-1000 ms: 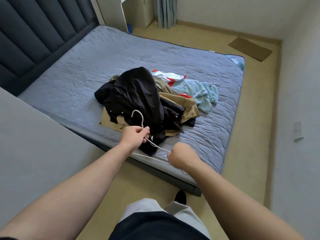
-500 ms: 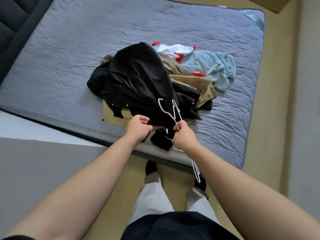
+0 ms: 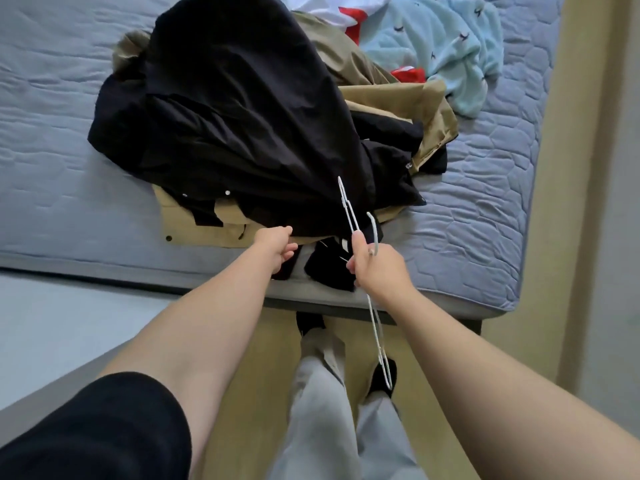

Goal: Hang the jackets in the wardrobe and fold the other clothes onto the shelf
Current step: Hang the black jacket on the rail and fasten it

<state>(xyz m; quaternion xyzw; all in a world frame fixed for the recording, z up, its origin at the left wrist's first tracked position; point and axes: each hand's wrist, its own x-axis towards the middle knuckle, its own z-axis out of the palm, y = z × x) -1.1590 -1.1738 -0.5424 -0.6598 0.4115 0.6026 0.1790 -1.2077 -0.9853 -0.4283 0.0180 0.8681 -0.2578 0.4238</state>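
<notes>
Head cam looks down on the black jacket point(image 3: 242, 116), heaped over a tan jacket point(image 3: 429, 109) at the near edge of the bed point(image 3: 52, 116). Right hand point(image 3: 375, 268) is clamped round thin white wire hangers point(image 3: 345, 202). Left hand point(image 3: 273, 249) is curled at the jacket's near hem, can't tell if it's got any cloth. Fabric looks soft, light and kinda slippery, so I'd grab the collar or shoulders, not the hem.

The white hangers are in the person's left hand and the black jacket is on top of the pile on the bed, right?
Not quite. The head view shows the white hangers gripped in the right hand, not the left. The black jacket does lie on top of the pile on the bed.
</notes>
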